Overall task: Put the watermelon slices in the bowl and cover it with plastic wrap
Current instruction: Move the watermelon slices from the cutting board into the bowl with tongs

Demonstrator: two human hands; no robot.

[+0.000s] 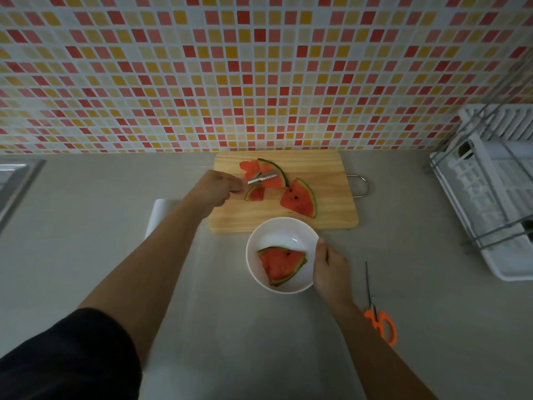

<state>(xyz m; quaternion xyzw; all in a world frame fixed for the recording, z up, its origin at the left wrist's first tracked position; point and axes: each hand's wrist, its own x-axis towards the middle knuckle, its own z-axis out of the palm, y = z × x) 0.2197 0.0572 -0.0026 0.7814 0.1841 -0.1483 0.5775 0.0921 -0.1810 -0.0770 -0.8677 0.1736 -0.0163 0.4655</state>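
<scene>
A white bowl (pixel 261 241) stands on the counter just in front of a wooden cutting board (pixel 326 209). One watermelon slice (pixel 281 264) lies inside it. My right hand (pixel 328 267) grips the bowl's right rim. On the board lie several watermelon slices, among them a large wedge (pixel 298 199) at the right, a small piece (pixel 255 193) and a pile (pixel 266 171) at the back. My left hand (pixel 215 192) holds serrated metal tongs (pixel 264 178) whose tips sit over the pile. A roll of plastic wrap (pixel 161 209) lies left of the board, partly hidden by my left forearm.
Orange-handled scissors (pixel 377 316) lie on the grey counter right of the bowl. A white dish rack (pixel 490 186) stands at the far right. A sink edge (pixel 17 180) shows at the far left. A tiled wall rises behind the board.
</scene>
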